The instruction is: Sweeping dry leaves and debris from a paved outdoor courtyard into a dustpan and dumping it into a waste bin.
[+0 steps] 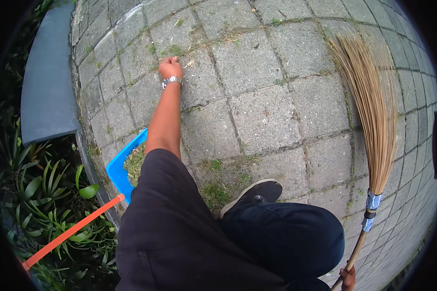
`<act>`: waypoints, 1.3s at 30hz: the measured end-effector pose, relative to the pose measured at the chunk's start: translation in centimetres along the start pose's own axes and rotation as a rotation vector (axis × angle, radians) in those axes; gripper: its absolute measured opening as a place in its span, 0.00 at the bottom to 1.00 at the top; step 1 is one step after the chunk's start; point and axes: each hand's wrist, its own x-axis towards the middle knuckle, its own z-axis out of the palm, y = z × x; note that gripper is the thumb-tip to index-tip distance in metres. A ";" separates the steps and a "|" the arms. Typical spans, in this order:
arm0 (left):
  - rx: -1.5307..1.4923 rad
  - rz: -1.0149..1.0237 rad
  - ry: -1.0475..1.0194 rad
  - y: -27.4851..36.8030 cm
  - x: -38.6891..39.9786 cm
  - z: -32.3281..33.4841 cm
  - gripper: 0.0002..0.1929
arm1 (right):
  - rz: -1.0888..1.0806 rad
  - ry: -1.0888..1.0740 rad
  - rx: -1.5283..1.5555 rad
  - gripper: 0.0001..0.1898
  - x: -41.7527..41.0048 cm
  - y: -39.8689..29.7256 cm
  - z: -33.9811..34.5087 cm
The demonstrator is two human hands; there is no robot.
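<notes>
My left hand (171, 68), with a metal-band watch (172, 81) on its wrist, reaches down over the paving, its fingers curled together beside a tuft of grass (174, 50). Whether it pinches anything is too small to see. At the lower right my right hand (348, 278) grips the wooden handle (357, 247) of a stick broom. The broom's bundle of thin bristles (373, 123) points away from me, bound with blue-and-white wrapping (373, 203). Partly hidden behind my left arm is a blue dustpan (118, 169) containing grass clippings (134, 163).
The dustpan's orange handle (74, 230) slants over leafy plants (54, 192) in a bed at the left. Beyond stands a grey ledge (51, 80). Weeds (216, 194) and bits of debris lie in the joints of the concrete pavers (264, 118). My shoe (260, 191) rests on them.
</notes>
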 end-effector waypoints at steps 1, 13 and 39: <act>-0.151 0.040 -0.051 0.8 -0.9 -0.1 0.07 | -0.007 -0.007 -0.005 0.31 0.2 0.1 0.0; 0.082 0.184 0.075 -0.6 1.1 2.1 0.09 | -0.011 0.026 -0.056 0.28 -0.6 0.3 0.2; 0.325 0.024 -0.049 -5.1 13.0 -0.6 0.11 | 0.142 0.124 0.027 0.33 -1.0 -0.2 0.9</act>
